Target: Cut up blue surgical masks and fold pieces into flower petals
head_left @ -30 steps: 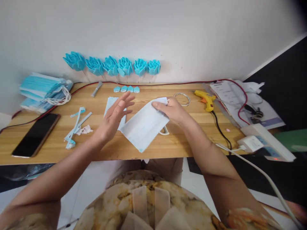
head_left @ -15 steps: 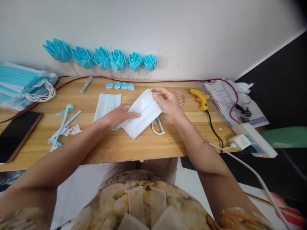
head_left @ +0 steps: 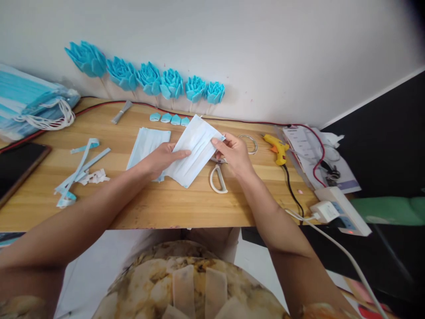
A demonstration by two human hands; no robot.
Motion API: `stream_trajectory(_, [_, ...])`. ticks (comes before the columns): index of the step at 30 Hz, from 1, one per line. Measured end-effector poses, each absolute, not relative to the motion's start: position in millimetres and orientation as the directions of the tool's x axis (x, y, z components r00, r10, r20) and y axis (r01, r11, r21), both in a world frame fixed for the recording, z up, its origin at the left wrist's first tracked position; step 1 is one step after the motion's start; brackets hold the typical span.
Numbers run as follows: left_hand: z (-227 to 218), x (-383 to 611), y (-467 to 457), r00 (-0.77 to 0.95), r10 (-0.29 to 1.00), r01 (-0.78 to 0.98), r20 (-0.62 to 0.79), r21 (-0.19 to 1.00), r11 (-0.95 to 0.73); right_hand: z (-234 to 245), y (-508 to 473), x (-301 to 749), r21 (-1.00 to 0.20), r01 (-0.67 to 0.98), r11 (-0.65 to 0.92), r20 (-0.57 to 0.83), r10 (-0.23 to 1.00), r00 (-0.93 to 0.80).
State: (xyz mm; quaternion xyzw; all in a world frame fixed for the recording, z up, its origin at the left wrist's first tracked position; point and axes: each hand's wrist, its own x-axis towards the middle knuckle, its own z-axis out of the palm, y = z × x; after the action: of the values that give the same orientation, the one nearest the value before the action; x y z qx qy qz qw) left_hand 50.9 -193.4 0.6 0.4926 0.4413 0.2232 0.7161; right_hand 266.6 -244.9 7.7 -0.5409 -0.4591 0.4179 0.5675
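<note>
A pale blue face mask (head_left: 195,153) without ear loops is held tilted above the table between my two hands. My left hand (head_left: 166,158) grips its left edge, thumb laid on top. On its right corner, my right hand (head_left: 233,149) pinches with thumb and fingers. More flat masks (head_left: 146,141) lie beneath and left of my left hand. Below my right hand is a pair of scissors (head_left: 219,181); one white handle loop shows and much of the rest is covered. Several small folded blue pieces (head_left: 166,118) sit in a row behind the mask.
Several blue flowers on sticks (head_left: 172,83) lean along the wall. At left are bagged masks (head_left: 29,102), a phone (head_left: 20,170) and cut strips (head_left: 81,170). To the right lie a roll of tape (head_left: 250,144), a yellow glue gun (head_left: 279,148), papers (head_left: 305,146) and a power strip (head_left: 345,210).
The mask has turned in my hands, its right corner now lower. My right hand has shifted down along its edge, and more of the scissors handle shows. The camera view has tilted slightly.
</note>
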Motion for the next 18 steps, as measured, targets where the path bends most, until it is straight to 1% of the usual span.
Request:
stream_trajectory(6, [-1.5,47.8,-189.2,0.523,0.769,0.150,-0.368,0.928,0.342,9.5,-245.4,268.0,-0.999,0.008,0.040,0.041,0.974,0.224])
stream_trajectory(9, [0.6,45.4,-189.4,0.589,0.729,0.195,-0.350,0.936,0.292,11.4,-247.2,268.6,-0.998,0.059,0.005,0.017,0.980,0.200])
stream_trajectory(12, [2.3,43.5,-189.8,0.638,0.688,0.180,-0.345,0.936,0.303,11.4,-248.3,269.3,-0.994,0.110,0.002,0.025,0.979,0.204])
stream_trajectory(15, [2.8,43.8,-188.7,0.650,0.691,0.077,-0.316,0.932,0.354,9.6,-247.4,270.2,-0.993,0.117,0.013,0.042,0.967,0.250])
stream_trajectory(18, [2.8,45.9,-186.3,0.633,0.754,-0.127,-0.173,0.938,0.322,6.4,-244.0,273.1,-0.996,0.079,0.033,0.058,0.939,0.338])
